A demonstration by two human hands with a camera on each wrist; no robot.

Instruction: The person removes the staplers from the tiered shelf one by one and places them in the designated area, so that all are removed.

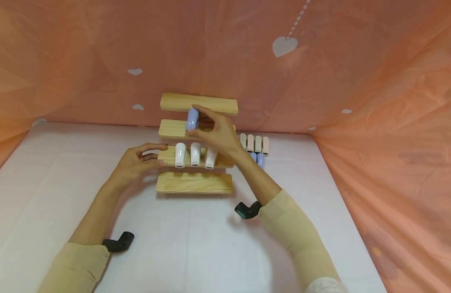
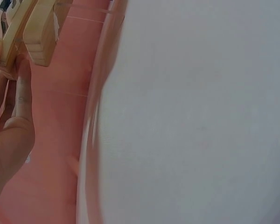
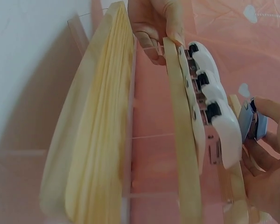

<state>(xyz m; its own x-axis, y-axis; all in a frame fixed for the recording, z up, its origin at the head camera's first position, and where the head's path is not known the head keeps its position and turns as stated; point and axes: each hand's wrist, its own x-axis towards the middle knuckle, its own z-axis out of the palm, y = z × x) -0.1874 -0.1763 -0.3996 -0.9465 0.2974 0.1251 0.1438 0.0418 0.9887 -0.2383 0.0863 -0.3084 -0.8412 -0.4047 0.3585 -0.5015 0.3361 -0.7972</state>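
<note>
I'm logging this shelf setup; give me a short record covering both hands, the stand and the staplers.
Right hand: pinches a blue stapler; tier contact unclear
Left hand: grips left end of second-lowest tier
Stand: wooden, four tiers
White staplers: three, side by side on second-lowest tier
Right of stand: pink staplers and grey-green staplers in a row; two more blue staplers nearer

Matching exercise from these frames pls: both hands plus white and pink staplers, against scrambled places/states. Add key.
1. Left hand
2. Right hand
3. White staplers
4. Pink staplers

A. Standing in a row on the third wooden board from the top
B. On the table, right of the boards in the head view
C. Holding the left end of that third board
D. Holding a lavender stapler

Pairs: 1-C, 2-D, 3-A, 4-B
</note>
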